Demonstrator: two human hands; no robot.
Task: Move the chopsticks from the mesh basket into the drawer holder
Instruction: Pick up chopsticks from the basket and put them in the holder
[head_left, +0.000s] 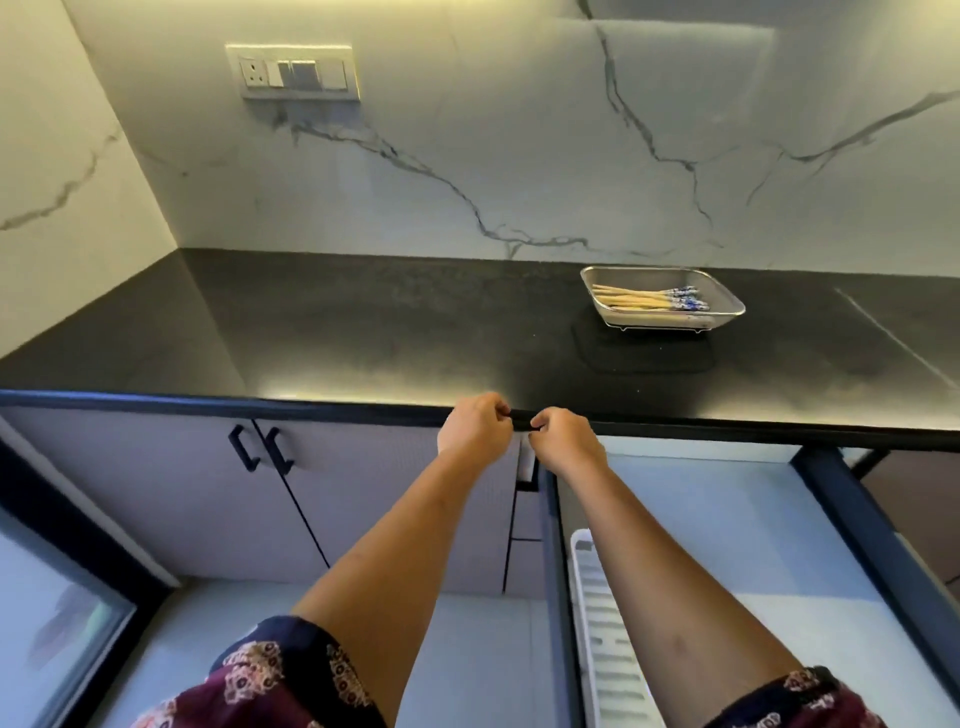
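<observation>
Noted nearest, at the bottom edge, two sleeves (270, 675) of maroon-and-navy floral cloth, with bare forearms reaching forward. Found at lower right an open drawer (727, 519) with dark metal sides and a pale smooth floor, holding a white plastic drawer holder (597, 623), long, slotted and rounded at the corners. Recorded at lower left a glazed panel (62, 613) in a black frame. Observed left hand (475, 426) and right hand (566, 441) close together at the counter's black front edge, fingers curled and fingertips pinched at that lip; cannot tell whether gripping the lip itself or something dark against it. Logged below the counter pale matt cabinet doors (156, 483) with two black bracket handles (280, 451). Noted a countertop (363, 322) of black speckled stone, glossy near the front under a band of reflected light. Found toward the right rear a dark rounded mat (644, 356), and standing on it the mesh basket (670, 318), rectangular, steel, with rolled rim and wire feet. Confirmed chopsticks (634, 300) lying inside the basket in a loose bundle, pale wooden shafts, blue-and-white patterned ends toward the right, well apart from both hands and from the drawer holder. Recorded behind a white marble-look backsplash (519, 156) with grey veining, bearing a white switch plate (293, 71) with one socket and rocker switches; markings too small to read.
</observation>
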